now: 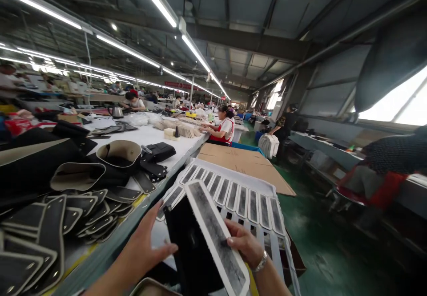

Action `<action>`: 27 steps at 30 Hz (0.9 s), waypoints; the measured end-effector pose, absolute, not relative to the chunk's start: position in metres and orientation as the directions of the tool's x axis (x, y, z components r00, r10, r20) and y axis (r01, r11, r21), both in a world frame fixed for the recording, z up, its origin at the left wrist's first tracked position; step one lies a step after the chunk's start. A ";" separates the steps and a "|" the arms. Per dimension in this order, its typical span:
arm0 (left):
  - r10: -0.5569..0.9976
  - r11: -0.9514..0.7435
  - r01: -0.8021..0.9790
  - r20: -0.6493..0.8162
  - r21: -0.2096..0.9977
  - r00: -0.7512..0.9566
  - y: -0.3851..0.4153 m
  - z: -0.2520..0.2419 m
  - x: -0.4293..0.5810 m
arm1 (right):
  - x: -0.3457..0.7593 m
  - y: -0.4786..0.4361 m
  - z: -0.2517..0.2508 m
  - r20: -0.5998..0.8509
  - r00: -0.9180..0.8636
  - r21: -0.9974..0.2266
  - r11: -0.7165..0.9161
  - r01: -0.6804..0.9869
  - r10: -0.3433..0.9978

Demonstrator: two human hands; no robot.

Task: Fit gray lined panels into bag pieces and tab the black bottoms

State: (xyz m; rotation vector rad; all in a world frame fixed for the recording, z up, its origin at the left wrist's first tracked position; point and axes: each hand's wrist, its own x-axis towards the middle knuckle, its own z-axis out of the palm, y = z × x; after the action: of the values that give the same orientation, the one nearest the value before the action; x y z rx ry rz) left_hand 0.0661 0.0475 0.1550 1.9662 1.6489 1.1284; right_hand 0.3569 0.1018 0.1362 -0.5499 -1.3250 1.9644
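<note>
My right hand (245,242) grips the right edge of a long panel (216,233) with a white border and a mottled grey middle, tilted over the rack. Behind and left of that panel is a black piece (188,242). My left hand (147,238) is at the black piece's left side, thumb and fingers apart, the thumb tip close to its edge; whether it touches is unclear. Several similar bordered panels (232,195) lie in a row on a white-edged rack beyond my hands.
At left, a white table (180,152) bears black straps (51,229) and rolled black pieces (78,176). Cardboard (247,162) lies beyond the rack. A person in a red apron (227,129) works at the table's far side; another person sits at right.
</note>
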 end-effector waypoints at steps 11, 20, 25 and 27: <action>0.952 -0.243 0.793 0.293 0.558 0.086 0.060 0.225 0.071 | 0.347 0.072 0.156 0.059 -0.586 -0.991 0.116 0.061 0.808; 0.922 -0.287 0.896 0.351 0.340 0.163 0.043 0.225 0.074 | 0.295 0.029 0.154 0.097 -0.481 -0.728 0.391 0.562 0.871; 0.911 -0.402 0.857 0.045 0.321 0.410 0.035 0.207 0.028 | 0.304 0.021 0.137 0.040 -0.413 -0.780 0.287 0.556 0.910; 0.914 -0.343 0.850 -0.067 0.399 0.400 0.031 0.194 0.016 | 0.306 0.018 0.130 0.028 -0.411 -0.767 0.283 0.576 0.911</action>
State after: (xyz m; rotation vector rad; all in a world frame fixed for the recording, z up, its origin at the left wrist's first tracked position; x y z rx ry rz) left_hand 0.0163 0.0314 0.1936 2.2925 1.5218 0.2368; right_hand 0.3058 0.0184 0.1300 -1.3315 -2.0903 0.9546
